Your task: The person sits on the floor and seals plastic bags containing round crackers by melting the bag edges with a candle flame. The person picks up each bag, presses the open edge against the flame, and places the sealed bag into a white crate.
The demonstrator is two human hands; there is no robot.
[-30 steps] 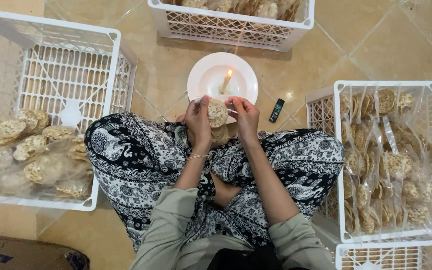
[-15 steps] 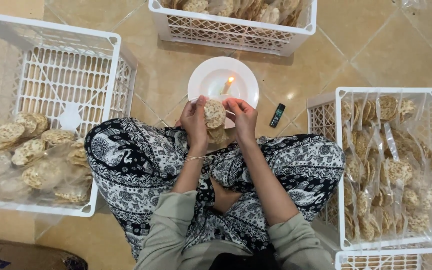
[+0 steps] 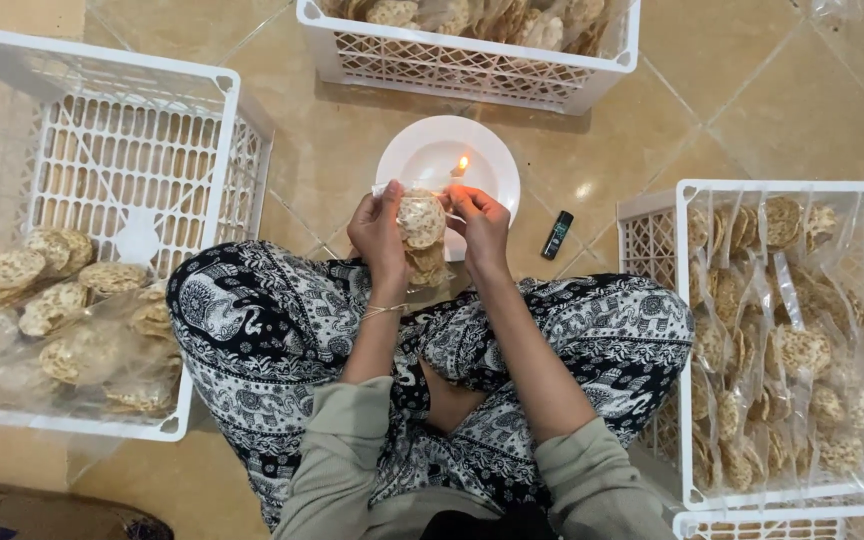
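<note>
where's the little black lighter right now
In the head view the black lighter lies on the tiled floor, just right of the white plate with the lit candle, between that plate and the right-hand white crate.

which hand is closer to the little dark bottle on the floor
Right. The right hand is just left of the dark bottle, apart from it; the left hand is farther, beyond the cracker bag.

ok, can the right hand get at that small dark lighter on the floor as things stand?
Probably yes, once freed. The right hand is pinching the cracker bag with the left hand by the candle flame. The lighter lies just beside it on bare tile, nothing between.
</note>
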